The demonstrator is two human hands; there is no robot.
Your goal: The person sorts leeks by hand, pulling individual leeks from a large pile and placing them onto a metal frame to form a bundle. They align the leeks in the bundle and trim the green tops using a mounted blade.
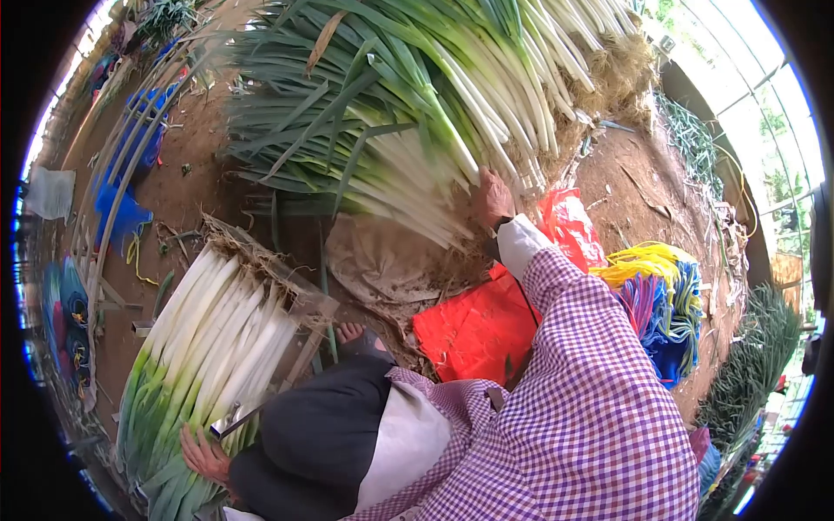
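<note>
My left hand (206, 453) lies with its fingers spread on the green part of a bundle of long green onions (204, 326), whose white stalks and roots point up and away. These stalks rest side by side against a flat frame (269, 273) at their root end. My right hand (495, 200) reaches to the root side of a big pile of green onions (417, 113). Its fingers appear closed around the lower white end of a stalk, partly hidden. The pile's leaves fan out to the left, and its roots face right.
A dirt-covered cloth sack (382, 260) and red plastic sheeting (478, 328) lie before me. Yellow, blue and pink ties (656, 295) hang in bunches at right. More green plants (747, 373) lie along the right edge. Bent poles (113, 191) and blue plastic (122, 213) stand at left.
</note>
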